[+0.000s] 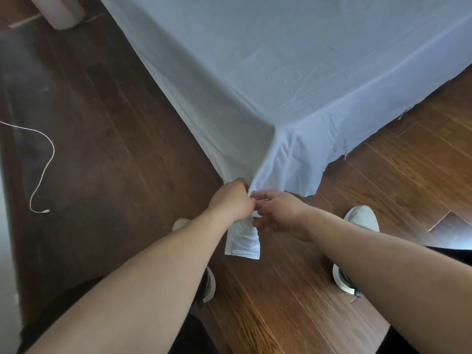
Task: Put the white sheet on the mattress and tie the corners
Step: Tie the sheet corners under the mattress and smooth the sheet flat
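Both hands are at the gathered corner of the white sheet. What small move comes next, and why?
Probably loop the hanging tail of the white cotton sheet around the gathered neck to start a knot. The left hand grips the bunched corner just off the mattress corner, the right hand has its fingers at the same bunch, and the tail hangs loose below with no knot showing.

Mattress hidden under white sheet [293, 60]; sheet cut off at top, right edges

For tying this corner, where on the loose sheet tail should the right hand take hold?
Probably on the free tail hanging below the left hand, coming from the right side. The left hand already bunches the white sheet at the neck, and the right hand sits beside it.
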Demonstrator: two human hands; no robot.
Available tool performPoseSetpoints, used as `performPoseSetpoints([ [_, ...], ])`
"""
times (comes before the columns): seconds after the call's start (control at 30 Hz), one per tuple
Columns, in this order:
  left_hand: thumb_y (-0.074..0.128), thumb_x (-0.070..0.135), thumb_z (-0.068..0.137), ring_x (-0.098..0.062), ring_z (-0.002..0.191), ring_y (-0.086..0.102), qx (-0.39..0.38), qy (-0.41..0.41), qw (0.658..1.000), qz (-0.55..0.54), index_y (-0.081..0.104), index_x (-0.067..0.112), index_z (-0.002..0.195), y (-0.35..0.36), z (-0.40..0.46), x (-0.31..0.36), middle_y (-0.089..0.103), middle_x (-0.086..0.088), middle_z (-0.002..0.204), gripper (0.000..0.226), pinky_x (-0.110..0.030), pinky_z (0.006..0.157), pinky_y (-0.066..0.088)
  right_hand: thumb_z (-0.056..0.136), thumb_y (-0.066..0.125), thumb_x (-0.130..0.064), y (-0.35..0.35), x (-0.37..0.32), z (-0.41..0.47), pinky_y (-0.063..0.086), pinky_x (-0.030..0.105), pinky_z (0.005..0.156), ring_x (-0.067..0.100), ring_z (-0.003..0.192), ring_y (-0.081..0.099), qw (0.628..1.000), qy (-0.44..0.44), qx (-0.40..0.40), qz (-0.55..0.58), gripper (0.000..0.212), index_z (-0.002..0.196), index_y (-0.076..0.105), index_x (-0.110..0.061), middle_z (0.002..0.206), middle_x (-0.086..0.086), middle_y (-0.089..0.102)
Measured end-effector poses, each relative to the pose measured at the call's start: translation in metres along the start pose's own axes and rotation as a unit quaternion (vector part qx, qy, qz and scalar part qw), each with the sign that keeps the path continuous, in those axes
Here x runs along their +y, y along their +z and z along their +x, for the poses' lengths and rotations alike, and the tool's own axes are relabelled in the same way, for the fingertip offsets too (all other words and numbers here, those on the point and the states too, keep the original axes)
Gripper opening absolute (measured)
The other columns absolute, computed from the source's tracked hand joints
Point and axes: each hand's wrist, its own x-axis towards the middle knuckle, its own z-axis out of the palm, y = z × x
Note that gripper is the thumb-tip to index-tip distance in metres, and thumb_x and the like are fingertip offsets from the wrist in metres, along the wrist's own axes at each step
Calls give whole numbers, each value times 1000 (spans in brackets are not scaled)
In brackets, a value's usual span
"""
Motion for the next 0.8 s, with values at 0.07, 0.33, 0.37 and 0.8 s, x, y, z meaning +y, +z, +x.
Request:
performPoseSetpoints([
  [0.07, 58, 30, 96, -33, 103, 66, 4, -2, 1000, -1, 61, 17, 119, 25, 0, -10, 69, -9, 110, 26, -40, 83, 56, 97, 59, -6, 3, 20, 18, 51, 30, 60, 21, 73, 71, 997, 25, 32, -71, 36, 130, 56, -20, 96, 10, 76],
  [0.33, 57, 18, 91, -26, 96, 64, -70, -81, 991, -80, 65, 24, 121, 84, 7, -64, 69, -1, 111, 31, -34, 74, 51, 97, 61, -20, 30, 114, 64, 52, 32, 88, 24, 116, 63, 975, 107, 71, -180, 57, 151, 43, -13, 142, 8, 58],
  [0.37, 56, 15, 91, -26, 96, 64, -73, -88, 989, -90, 65, 24, 121, 85, 8, -67, 69, -1, 112, 33, -34, 75, 52, 98, 62, -22, 34, 121, 63, 50, 30, 86, 24, 118, 61, 978, 120, 77, -152, 60, 153, 40, -13, 146, 9, 55],
  [0.8, 55, -1, 86, -19, 100, 67, -93, -141, 958, -233, 67, 32, 116, 101, -3, -99, 72, 7, 108, 46, -34, 83, 58, 101, 50, -38, 66, 175, 70, 48, 57, 101, 33, 123, 59, 896, 222, 45, 383, 42, 141, 48, -28, 147, 9, 54],
])
